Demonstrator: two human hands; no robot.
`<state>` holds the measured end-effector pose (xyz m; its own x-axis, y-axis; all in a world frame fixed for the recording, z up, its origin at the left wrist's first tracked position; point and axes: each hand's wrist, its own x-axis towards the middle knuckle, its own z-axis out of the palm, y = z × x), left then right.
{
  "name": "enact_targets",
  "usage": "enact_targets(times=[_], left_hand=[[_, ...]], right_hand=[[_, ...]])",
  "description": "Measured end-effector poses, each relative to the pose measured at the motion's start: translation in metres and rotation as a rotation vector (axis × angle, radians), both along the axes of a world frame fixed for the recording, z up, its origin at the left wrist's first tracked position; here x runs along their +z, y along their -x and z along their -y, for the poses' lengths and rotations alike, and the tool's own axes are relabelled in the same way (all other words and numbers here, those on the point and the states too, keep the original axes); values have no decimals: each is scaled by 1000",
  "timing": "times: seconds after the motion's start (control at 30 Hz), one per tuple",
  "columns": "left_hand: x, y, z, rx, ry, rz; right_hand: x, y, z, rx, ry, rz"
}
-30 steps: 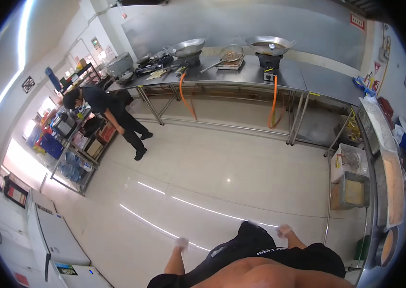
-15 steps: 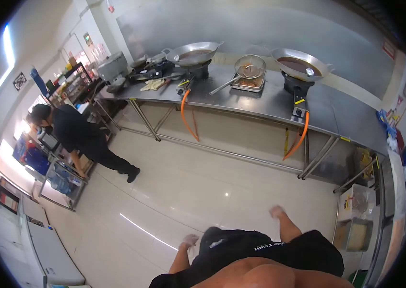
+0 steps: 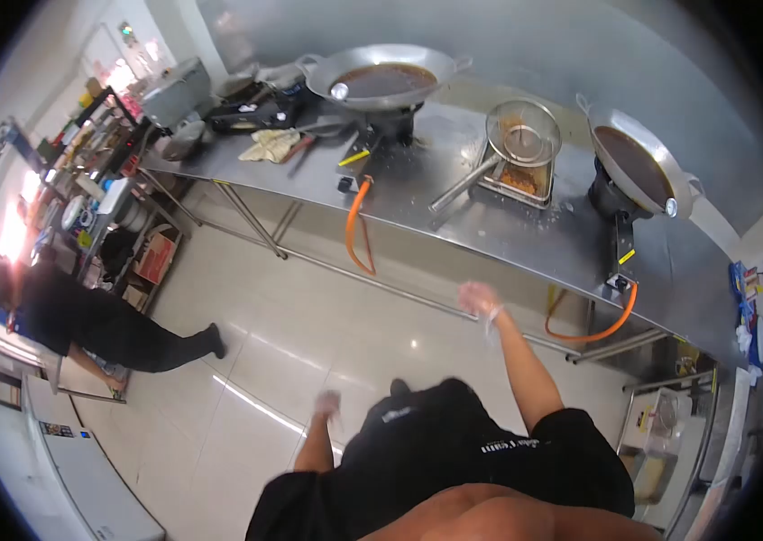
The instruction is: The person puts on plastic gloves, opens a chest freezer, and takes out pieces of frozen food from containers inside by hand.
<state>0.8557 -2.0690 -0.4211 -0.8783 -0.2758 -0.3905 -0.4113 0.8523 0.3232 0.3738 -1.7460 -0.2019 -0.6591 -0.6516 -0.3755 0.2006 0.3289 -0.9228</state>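
My right hand (image 3: 479,299), in a clear plastic glove, is raised in front of the steel table's (image 3: 526,236) front edge, apart from it. Its fingers look loosely bent, with nothing seen in them. Lower and to the left, my left hand (image 3: 327,406) hangs over the floor, smeared by motion, so its fingers cannot be made out. On the table, a wire strainer (image 3: 523,133) rests across a metal tray (image 3: 539,200) with orange-brown bits in it. A wok (image 3: 440,63) of dark liquid stands on a burner left of it, another wok (image 3: 643,135) to the right.
Orange gas hoses (image 3: 352,230) hang below the table front. A folded cloth (image 3: 269,146) lies left of the first wok. At far left, a person in dark clothes (image 3: 102,316) bends near shelves (image 3: 151,239). A white chest (image 3: 84,469) stands lower left, plastic bins (image 3: 661,424) lower right.
The table and woks appear larger and nearer. My right hand has swung up and forward towards the table edge; my left hand has shifted left and up. The other person appears farther left.
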Motion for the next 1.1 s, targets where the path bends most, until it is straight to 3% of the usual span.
enact_targets(times=[0.03,0.07,0.1,0.13,0.2,0.3,0.4,0.53,0.63,0.77,0.87,0.97,1.0,1.1], left_hand=[[-4,44,32,298,-306,8],[-10,80,64,210,-390,-296],[69,133,64,623,-611,-173],[76,182,87,689,-606,-186],[136,257,103,774,-849,-412],[188,344,124,809,-950,-543],[211,410,138,880,-977,-609],[223,487,164,1032,-1101,-677],[246,524,170,1064,-1101,-654],[229,552,190,1098,-1064,-539],[239,563,196,1155,-1101,-426],[241,565,203,1199,-1215,-360],[232,564,205,1197,-1287,-358],[252,564,204,1154,-1319,-321]], right_hand=[[2,26,4,-89,161,45],[20,50,10,-183,189,102],[42,73,17,-279,223,158],[51,99,23,-372,283,216],[64,153,31,-539,367,301],[72,219,49,-702,431,417],[70,269,71,-750,451,550],[48,315,85,-795,667,800],[64,338,84,-867,679,789],[110,357,90,-895,85,310],[70,387,63,-918,-81,57],[54,383,48,-727,-538,-651],[106,363,73,-790,-570,-402],[98,362,70,-750,-601,-717]])
